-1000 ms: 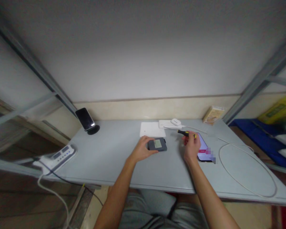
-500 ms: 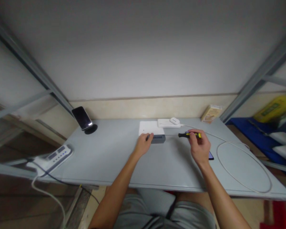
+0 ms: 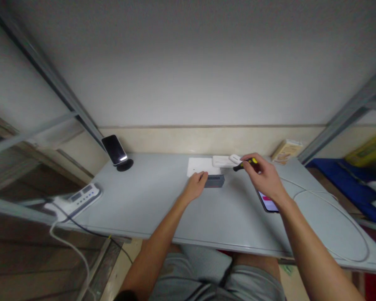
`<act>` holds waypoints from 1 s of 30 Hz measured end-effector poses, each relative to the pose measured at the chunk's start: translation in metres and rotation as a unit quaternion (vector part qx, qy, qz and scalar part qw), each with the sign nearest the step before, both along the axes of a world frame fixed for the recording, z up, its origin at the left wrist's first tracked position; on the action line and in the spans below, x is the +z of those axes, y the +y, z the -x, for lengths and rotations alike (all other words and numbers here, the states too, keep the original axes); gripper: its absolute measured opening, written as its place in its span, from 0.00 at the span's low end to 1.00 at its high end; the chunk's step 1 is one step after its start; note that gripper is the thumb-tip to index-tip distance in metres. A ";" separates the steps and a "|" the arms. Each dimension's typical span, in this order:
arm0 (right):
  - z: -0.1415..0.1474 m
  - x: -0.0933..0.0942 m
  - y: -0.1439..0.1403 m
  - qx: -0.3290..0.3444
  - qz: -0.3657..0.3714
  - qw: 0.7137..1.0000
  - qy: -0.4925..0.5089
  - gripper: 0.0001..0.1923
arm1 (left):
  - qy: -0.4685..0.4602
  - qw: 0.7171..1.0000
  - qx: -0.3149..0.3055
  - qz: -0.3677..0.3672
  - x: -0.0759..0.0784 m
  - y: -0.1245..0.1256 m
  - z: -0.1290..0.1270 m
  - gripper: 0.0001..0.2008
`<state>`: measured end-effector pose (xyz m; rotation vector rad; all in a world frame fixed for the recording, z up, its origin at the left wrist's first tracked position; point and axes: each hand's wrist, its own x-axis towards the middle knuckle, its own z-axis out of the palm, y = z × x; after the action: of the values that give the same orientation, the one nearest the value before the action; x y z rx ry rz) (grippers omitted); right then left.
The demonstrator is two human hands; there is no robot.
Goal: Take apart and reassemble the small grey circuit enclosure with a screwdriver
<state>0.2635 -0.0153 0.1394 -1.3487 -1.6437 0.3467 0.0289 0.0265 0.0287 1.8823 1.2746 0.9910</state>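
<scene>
Now raised and drawn back from the grey box steadied by left hand: right hand gripping screwdriver.

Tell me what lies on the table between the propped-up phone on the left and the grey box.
Head view: only bare table lies between the propped phone and the grey box, apart from the left hand resting against the box's near end.

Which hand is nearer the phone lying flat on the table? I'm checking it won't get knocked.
Right. The right hand, holding the screwdriver, hovers just above and behind the phone. The left hand rests on the grey box, well to the phone's left.
</scene>
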 end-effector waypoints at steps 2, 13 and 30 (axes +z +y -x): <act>0.002 0.017 0.010 0.046 0.000 0.997 -0.056 0.09 | -0.010 1.000 -0.004 0.006 0.000 0.001 -0.001 0.23; 0.022 0.027 0.043 0.180 0.068 0.981 0.031 0.19 | -0.042 0.999 0.005 0.016 -0.001 -0.004 -0.002 0.24; 0.018 -0.044 0.060 -0.103 -0.018 0.927 0.361 0.31 | -0.028 0.999 0.008 0.013 -0.005 -0.004 -0.001 0.23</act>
<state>0.2460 0.0451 0.0953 -1.1578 -0.8831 0.5987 0.0299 0.0225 0.0240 1.8138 1.2654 1.0241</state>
